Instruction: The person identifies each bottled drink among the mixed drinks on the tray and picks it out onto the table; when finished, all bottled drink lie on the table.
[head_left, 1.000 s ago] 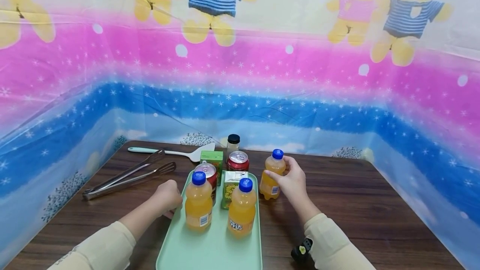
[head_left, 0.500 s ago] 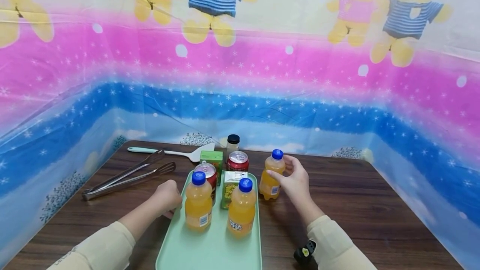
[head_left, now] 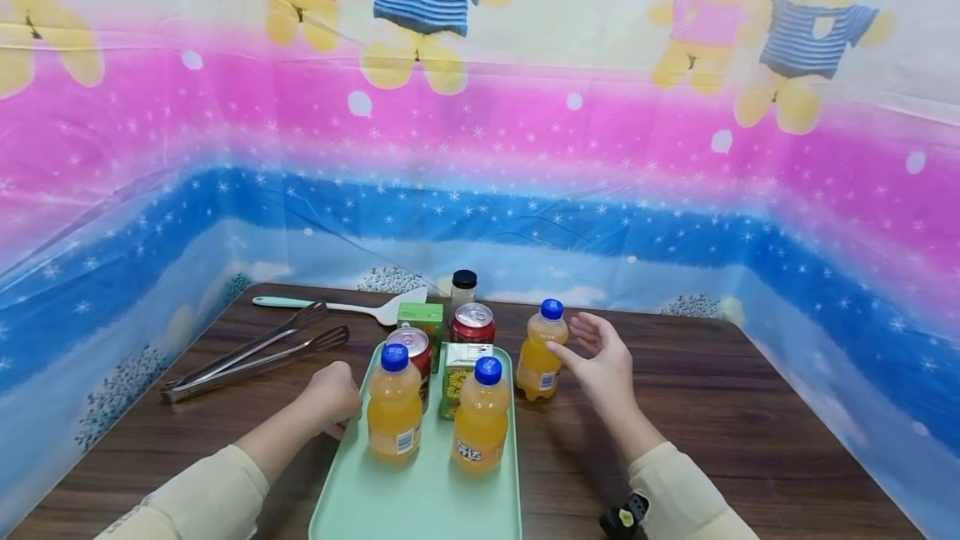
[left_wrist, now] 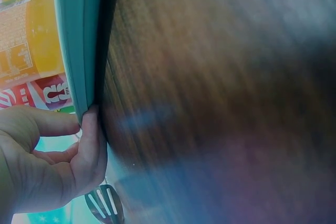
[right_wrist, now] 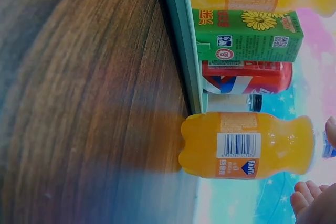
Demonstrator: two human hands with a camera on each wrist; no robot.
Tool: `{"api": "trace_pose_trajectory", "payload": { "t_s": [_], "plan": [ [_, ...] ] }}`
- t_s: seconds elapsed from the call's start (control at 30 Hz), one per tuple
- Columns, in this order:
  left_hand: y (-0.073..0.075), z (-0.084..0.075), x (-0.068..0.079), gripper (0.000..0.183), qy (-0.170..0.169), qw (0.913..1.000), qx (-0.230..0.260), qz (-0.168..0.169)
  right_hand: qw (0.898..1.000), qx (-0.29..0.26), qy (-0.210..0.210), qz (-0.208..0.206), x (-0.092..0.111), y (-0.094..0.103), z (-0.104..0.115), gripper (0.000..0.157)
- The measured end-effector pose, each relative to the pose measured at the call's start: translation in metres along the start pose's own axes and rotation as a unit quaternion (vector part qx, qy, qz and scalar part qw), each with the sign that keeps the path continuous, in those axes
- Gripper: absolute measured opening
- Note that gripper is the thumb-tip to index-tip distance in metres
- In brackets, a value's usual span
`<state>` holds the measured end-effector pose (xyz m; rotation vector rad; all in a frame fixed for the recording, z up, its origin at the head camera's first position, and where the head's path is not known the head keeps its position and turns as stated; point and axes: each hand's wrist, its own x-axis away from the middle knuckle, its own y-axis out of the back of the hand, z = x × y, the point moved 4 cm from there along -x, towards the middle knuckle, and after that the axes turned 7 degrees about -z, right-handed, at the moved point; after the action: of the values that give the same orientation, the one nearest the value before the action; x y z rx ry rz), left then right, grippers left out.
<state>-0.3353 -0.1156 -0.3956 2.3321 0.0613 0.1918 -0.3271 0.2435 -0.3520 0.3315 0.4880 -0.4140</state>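
Note:
My left hand (head_left: 334, 395) pinches the left rim of a light green tray (head_left: 411, 508); in the left wrist view thumb and fingers lie on either side of the tray rim (left_wrist: 79, 45). Beside the tray's right edge an orange soda bottle (head_left: 541, 361) with a blue cap stands upright on the table. My right hand (head_left: 606, 369) is just right of that bottle, fingers spread and the thumb overlapping its side. In the right wrist view the Fanta bottle (right_wrist: 239, 145) stands on the wood, my right fingers (right_wrist: 302, 198) apart from it. Two matching bottles, left (head_left: 394, 407) and right (head_left: 481, 419), stand on the tray.
Behind them are a red can (head_left: 418, 348), a green drink carton (head_left: 454, 386), another carton (head_left: 422, 319) and can (head_left: 473, 325). A black-lidded jar (head_left: 463, 286) is at the back. Metal tongs (head_left: 255, 357) and a white spatula (head_left: 390, 308) lie left on the brown table (head_left: 712, 423).
My right hand has let go of the orange soda bottle and drawn back slightly to the right, its fingers opening. The bottle stays put, and my left hand still holds the tray rim.

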Motion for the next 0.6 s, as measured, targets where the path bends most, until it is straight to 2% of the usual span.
{"api": "trace_pose_trajectory", "payload": {
  "t_s": [0.37, 0.6],
  "plan": [
    [0.002, -0.002, 0.002, 0.010, 0.004, 1.0000, -0.007, 0.002, 1.000, -0.011, 0.012, 0.007, 0.010, 0.010, 0.019, 0.059],
    [0.001, -0.002, 0.002, 0.011, 0.004, 1.0000, -0.001, 0.004, 0.998, -0.051, 0.023, 0.026, 0.024, 0.010, 0.054, 0.054]
  ]
}}
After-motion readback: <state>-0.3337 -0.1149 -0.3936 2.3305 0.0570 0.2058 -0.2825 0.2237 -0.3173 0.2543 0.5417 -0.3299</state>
